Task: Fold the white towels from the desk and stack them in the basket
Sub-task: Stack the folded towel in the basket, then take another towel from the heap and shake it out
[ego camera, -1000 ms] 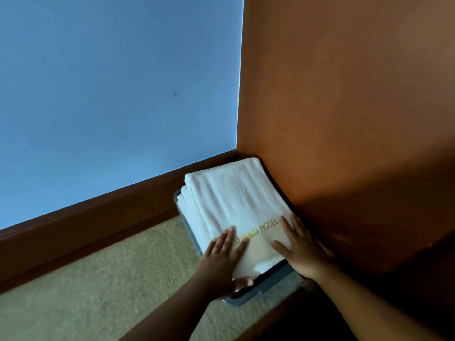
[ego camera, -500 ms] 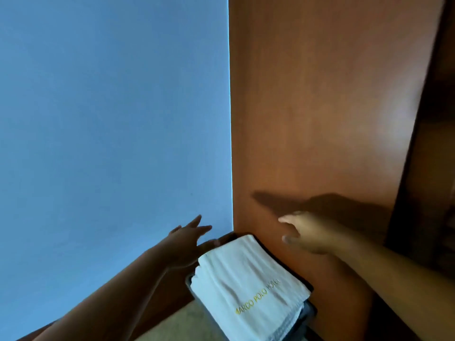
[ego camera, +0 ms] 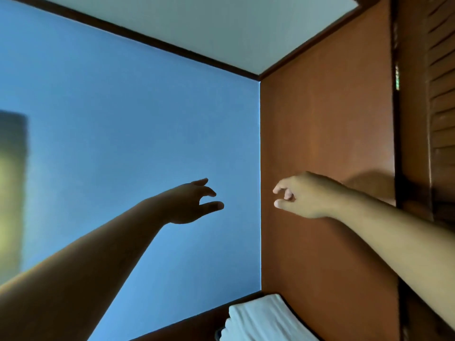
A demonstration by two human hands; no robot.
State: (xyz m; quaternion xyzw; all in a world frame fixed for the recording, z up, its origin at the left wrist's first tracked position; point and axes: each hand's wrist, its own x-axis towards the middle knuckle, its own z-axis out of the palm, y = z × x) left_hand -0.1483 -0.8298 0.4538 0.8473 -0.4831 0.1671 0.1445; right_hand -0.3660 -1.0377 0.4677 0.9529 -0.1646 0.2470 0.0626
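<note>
The corner (ego camera: 260, 168) where the blue wall (ego camera: 123, 114) meets the wooden panel (ego camera: 325, 114) runs straight up the middle of the view, and both hands hang in the air on either side of it. The left hand (ego camera: 189, 203) is just left of the corner, in front of the blue wall. Its fingers are loosely stretched, its thumb is held apart, and it holds nothing. The right hand (ego camera: 305, 195) is just right of the corner, at about the same height in front of the panel. Its fingers are loosely curled and it holds nothing either. The folded white towels (ego camera: 263, 318) lie stacked at the foot of the corner, well below both hands and touched by neither. They sit roughly between the two forearms. A dark sliver at the stack's lower left edge may be the basket (ego camera: 217, 334), but too little of it shows to be sure. A dark skirting board (ego camera: 197, 318) runs leftward from the foot of the corner. The pale ceiling (ego camera: 221, 25) meets the corner at its top, and a louvred door (ego camera: 440, 107) stands far to its right.
</note>
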